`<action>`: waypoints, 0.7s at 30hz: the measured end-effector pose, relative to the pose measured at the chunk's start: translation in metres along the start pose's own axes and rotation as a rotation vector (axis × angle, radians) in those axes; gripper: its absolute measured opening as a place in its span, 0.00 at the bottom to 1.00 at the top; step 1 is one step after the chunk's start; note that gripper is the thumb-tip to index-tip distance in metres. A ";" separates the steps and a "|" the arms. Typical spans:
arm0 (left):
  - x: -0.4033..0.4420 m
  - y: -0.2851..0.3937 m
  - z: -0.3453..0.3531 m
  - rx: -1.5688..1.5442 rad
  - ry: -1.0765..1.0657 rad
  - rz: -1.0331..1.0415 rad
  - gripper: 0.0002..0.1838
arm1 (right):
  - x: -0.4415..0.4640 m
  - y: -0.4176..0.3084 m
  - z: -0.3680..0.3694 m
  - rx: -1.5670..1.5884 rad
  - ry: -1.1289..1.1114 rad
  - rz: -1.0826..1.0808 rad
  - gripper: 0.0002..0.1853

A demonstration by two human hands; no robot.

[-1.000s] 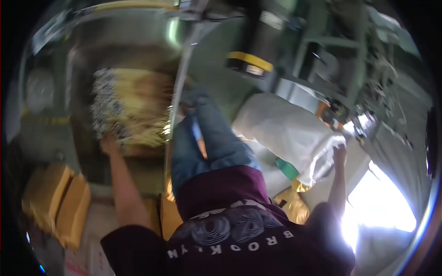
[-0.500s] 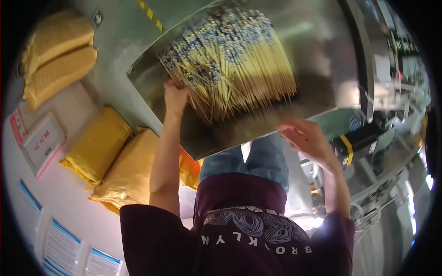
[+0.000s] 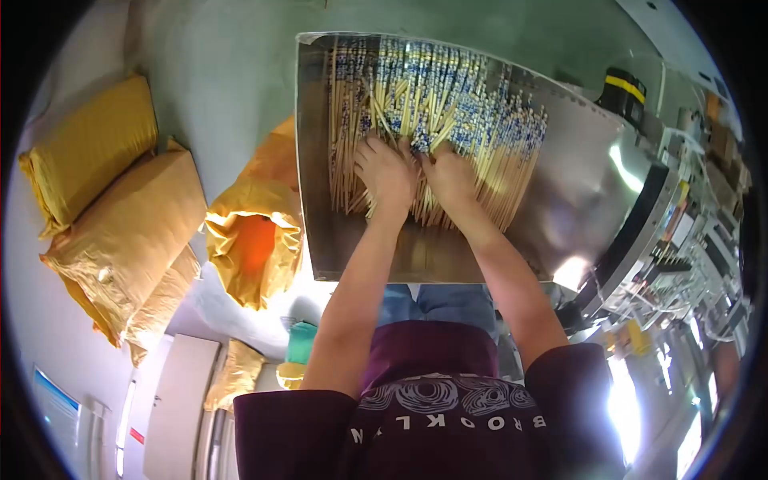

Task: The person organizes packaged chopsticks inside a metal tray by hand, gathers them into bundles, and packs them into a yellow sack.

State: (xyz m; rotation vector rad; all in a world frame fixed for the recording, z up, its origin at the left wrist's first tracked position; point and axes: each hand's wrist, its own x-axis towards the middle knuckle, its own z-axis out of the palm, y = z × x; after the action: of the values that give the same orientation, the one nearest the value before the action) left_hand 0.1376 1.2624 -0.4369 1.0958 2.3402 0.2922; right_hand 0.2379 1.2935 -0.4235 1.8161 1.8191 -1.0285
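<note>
Many pale wooden chopsticks (image 3: 512,160) with blue-and-white patterned ends lie in a broad layer on a shiny metal tray (image 3: 576,168). Most line up with their patterned ends away from me, while a few in the middle lie crosswise. My left hand (image 3: 388,172) is among the chopsticks left of centre, its fingers curled down around some of them. Close beside it, my right hand (image 3: 450,178) has its fingers bent over chopsticks too. The thumbs almost meet. Fingertips are partly hidden, so how many chopsticks each hand grips cannot be made out.
Yellow-brown sacks (image 3: 128,232) are stacked at the left. Beside the tray's left edge stands an open sack (image 3: 256,240) with an orange inside. A black bin-like object with a yellow band (image 3: 624,90) is at upper right, and cluttered equipment (image 3: 680,248) lines the right side.
My right hand has moved from the tray's near edge in among the chopsticks. My left hand has moved right from the pile's left side to join it. The camera view has turned.
</note>
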 end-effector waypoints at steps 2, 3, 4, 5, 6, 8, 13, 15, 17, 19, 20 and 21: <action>0.009 -0.005 -0.003 0.013 -0.072 -0.138 0.28 | 0.004 0.005 0.008 0.062 0.099 -0.010 0.19; 0.010 -0.009 -0.006 0.000 -0.066 -0.154 0.28 | 0.003 0.008 0.007 0.081 0.101 0.022 0.18; 0.011 -0.014 -0.010 0.124 -0.090 -0.158 0.27 | 0.002 0.012 0.004 0.063 0.097 0.006 0.18; 0.010 -0.015 -0.017 0.250 -0.116 -0.163 0.25 | -0.001 0.016 0.001 0.144 0.111 0.047 0.17; 0.009 -0.015 -0.024 0.243 -0.110 -0.181 0.25 | -0.003 0.018 -0.001 0.228 0.122 0.090 0.17; 0.009 -0.015 -0.038 0.033 -0.194 -0.241 0.27 | -0.001 0.016 0.007 0.220 0.173 0.053 0.16; 0.007 -0.026 0.015 0.274 0.231 0.005 0.61 | 0.013 -0.001 0.012 0.357 0.254 -0.158 0.14; 0.007 -0.009 -0.002 0.123 -0.012 -0.099 0.64 | 0.015 0.009 0.009 0.382 0.209 -0.129 0.14; -0.003 0.005 0.004 0.036 -0.125 -0.109 0.66 | 0.016 0.019 0.000 0.407 0.162 -0.111 0.13; -0.008 0.025 0.012 0.046 -0.179 -0.125 0.66 | 0.006 0.030 -0.017 0.518 0.139 -0.009 0.06; -0.010 0.033 0.016 0.055 -0.241 -0.123 0.66 | 0.004 0.036 -0.026 0.508 0.120 -0.020 0.06; -0.013 0.038 0.023 0.052 -0.233 -0.144 0.66 | 0.003 0.038 -0.036 0.459 0.266 -0.051 0.04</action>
State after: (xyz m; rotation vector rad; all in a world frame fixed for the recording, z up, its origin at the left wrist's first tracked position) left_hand 0.1820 1.2766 -0.4362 0.9253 2.2132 0.0480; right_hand 0.2831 1.3176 -0.4109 2.2747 1.8991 -1.3684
